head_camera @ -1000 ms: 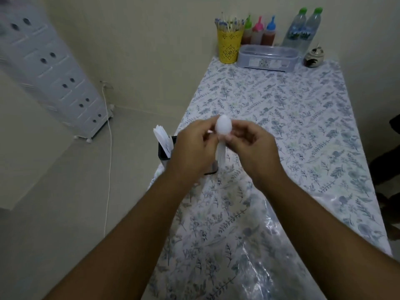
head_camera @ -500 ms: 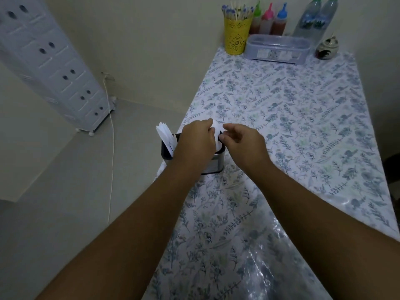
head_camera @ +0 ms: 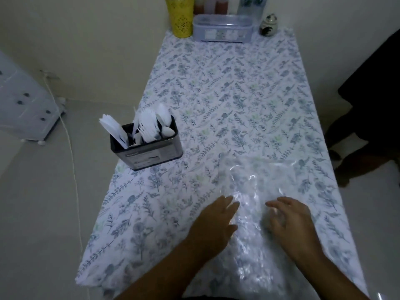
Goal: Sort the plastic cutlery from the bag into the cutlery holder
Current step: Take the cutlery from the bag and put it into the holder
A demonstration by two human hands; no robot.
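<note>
plastic cutlery [head_camera: 149,124] stands upright in the dark cutlery holder [head_camera: 149,151] near the left edge of the surface [head_camera: 238,87], flat handles grouped in the left compartment, forks and spoons in the right. head view: the clear bag [head_camera: 255,204] lies crumpled on the floral cloth at the near end, well apart from the holder. the left hand [head_camera: 213,224] rests at the bag's left edge, fingers loosely spread, holding nothing. the right hand [head_camera: 290,221] lies on the plastic with fingers curled and apart (whether it pinches the film i cannot tell). at the far end stand a yellow cup [head_camera: 180,17] and a lidded tub [head_camera: 223,28].
</note>
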